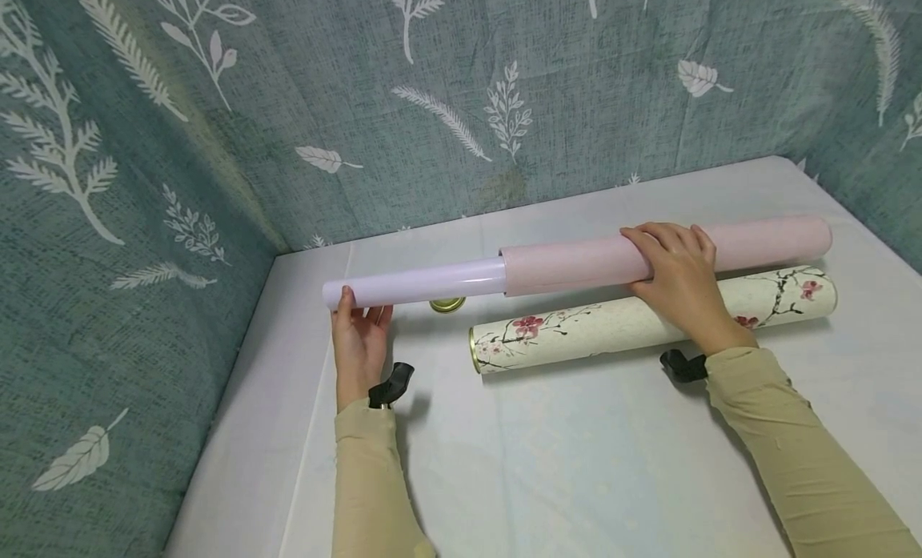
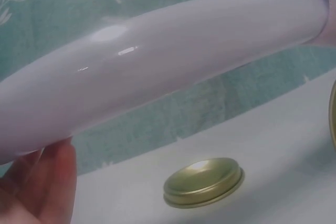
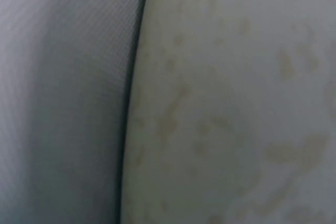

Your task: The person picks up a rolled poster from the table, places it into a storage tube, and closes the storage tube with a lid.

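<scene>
A glossy whitish roll (image 1: 425, 283) sticks out of the left end of a pink tube (image 1: 562, 268). Its free end lies in my left hand (image 1: 358, 346), thumb on the near side and fingers beneath; fingertips (image 2: 58, 177) touch its underside in the left wrist view. My right hand (image 1: 677, 274) grips the pink tube from above, around its middle. Just in front of it, partly behind my right hand and wrist, lies a cream tube (image 1: 576, 338) with a plum-blossom print and a gold rim. That tube's blotchy surface (image 3: 226, 98) fills much of the right wrist view.
A round gold lid (image 2: 203, 182) lies on the white-covered table (image 1: 562, 454), below the whitish roll. Green leaf-patterned cloth (image 1: 461, 70) hangs behind the table and along its left side. Each wrist carries a black camera mount (image 1: 392, 384).
</scene>
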The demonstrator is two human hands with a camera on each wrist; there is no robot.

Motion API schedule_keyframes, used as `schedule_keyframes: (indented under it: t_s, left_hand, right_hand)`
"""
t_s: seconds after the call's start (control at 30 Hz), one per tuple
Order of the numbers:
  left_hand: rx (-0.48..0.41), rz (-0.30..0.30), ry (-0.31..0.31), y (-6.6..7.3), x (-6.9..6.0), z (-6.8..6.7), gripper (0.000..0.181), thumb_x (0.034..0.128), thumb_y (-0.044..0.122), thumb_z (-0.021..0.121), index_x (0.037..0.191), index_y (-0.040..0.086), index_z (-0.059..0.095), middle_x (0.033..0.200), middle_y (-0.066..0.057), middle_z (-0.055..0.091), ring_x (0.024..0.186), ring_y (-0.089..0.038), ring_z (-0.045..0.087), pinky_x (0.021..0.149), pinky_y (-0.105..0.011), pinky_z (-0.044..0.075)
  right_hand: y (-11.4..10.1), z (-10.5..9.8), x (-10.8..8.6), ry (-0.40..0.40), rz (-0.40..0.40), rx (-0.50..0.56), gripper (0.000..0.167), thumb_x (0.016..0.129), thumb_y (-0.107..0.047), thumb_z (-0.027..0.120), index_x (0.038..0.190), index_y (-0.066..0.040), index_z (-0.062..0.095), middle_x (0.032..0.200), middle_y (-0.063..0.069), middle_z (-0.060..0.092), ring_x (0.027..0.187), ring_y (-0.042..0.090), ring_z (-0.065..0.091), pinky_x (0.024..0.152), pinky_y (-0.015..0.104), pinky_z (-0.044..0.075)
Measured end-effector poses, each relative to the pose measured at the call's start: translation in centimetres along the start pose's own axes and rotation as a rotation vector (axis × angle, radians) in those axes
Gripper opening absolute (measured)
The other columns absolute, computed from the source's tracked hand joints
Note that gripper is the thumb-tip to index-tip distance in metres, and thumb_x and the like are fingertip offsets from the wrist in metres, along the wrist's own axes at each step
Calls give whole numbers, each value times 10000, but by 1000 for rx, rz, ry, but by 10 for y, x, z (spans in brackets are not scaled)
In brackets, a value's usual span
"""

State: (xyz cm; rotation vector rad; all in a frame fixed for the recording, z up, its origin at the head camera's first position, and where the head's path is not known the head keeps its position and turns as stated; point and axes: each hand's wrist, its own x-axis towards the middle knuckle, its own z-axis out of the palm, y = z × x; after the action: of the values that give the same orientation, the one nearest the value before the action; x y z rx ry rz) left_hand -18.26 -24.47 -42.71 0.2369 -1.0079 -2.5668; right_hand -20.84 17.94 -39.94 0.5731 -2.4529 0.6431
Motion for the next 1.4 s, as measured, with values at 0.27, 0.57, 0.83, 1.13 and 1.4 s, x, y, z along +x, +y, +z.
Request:
schedule_keyframes:
  t_s: [0.27,0.57,0.83,1.13,1.4]
  left_hand:
    - [18,-3,20,1,0,3,575,785,346,675,1248,223,357,1233,-88,424,1101,-279,488,888,-392,408]
    - [-43,-24,-33,4,-2,4,610,802,487,589,1268,182,339,1198,-92,421,1080,-284,492,903,-399,382]
    - [-102,-40,-53,5,-2,4,587,811,475,587,1255,171,352,1150,-78,437,1039,-273,512,896,-393,382]
    - [-81,-6,-66,2,-2,5,571,808,448,607,1252,162,391,1178,-87,440,1050,-283,515,892,-401,389]
    - [-80,-2,-84,2,-3,7,550,819,431,602,1250,159,395,1177,-88,434,1045,-278,510,900,-397,393]
  right_hand:
    - [0,0,0,-1,0,1,688,601,-67,787,1228,-148,515,1196,105,488,1136,326,362,1006,512,69]
    - [-1,-1,1,-6,2,1,683,606,-64,780,1229,-148,514,1196,106,485,1134,328,361,1006,512,65]
    - [-1,-1,0,-15,7,-4,669,620,-75,771,1232,-144,511,1199,107,482,1136,328,357,1008,508,63]
    - [-1,-1,-1,-26,18,-3,666,624,-75,764,1234,-151,509,1204,100,479,1143,324,350,1011,507,54]
    - [-2,-1,0,-11,6,1,655,627,-77,772,1226,-146,515,1201,97,483,1138,322,356,1007,513,65]
